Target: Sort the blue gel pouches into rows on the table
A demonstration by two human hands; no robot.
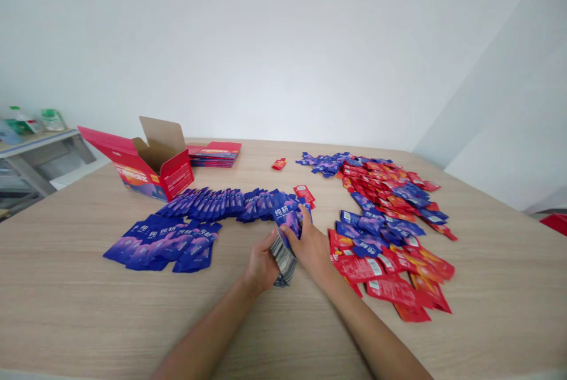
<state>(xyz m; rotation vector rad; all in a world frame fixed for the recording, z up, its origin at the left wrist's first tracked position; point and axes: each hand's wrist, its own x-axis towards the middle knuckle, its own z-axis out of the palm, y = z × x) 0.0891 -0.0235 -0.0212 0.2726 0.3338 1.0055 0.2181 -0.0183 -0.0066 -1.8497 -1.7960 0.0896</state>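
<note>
Near the middle of the table, my left hand (262,263) is closed on the lower part of a stack of sachets (284,260), whose silvery edges face me. My right hand (311,247) grips the upper end, where a blue-purple sachet (286,213) with white lettering shows its front. How many sachets are in the stack is hidden by my fingers. Just beyond my hands runs a row of overlapping blue sachets (217,204). To the left lies a fanned group of blue sachets (165,242). A red sachet (305,194) lies just behind the held stack.
An open red carton (148,161) stands at the back left, beside a stack of flat red boxes (215,154). On the right spreads a loose heap of red and blue sachets (390,197). A lone red sachet (279,163) lies far back. Bottles stand on a side shelf (35,139).
</note>
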